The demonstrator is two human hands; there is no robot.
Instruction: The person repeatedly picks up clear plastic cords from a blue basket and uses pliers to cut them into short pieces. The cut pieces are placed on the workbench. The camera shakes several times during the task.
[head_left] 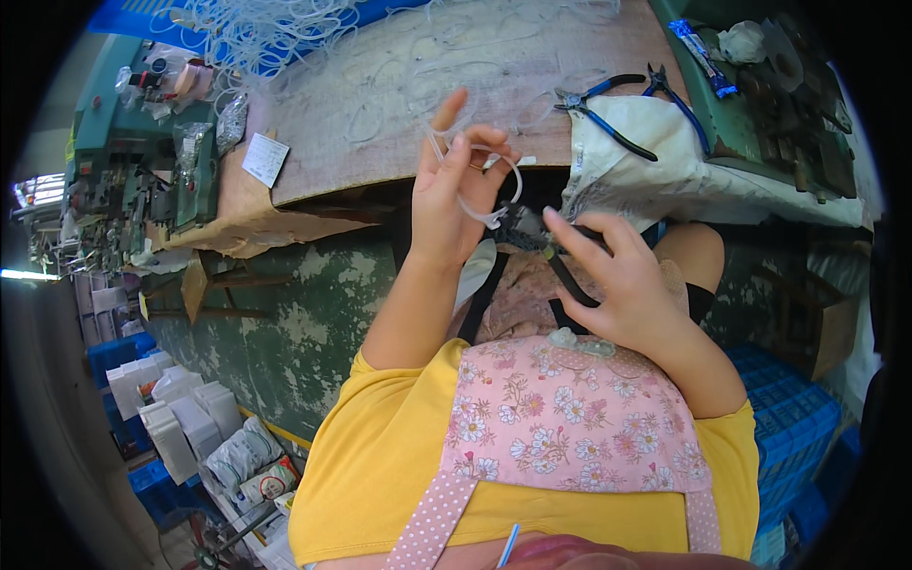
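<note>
so the left hand (454, 195) pinches a clear tubing loop (494, 180) up at chest height, its tail hanging down-right into the black pliers (532, 233) the right hand (617, 280) grips closed, just beside it.

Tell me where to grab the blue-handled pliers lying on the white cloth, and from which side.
Take the pliers by the two blue handles, coming from above on the side toward the person. They lie flat on the white cloth with the handles splayed toward the right and the metal nose pointing left over the board.
</note>
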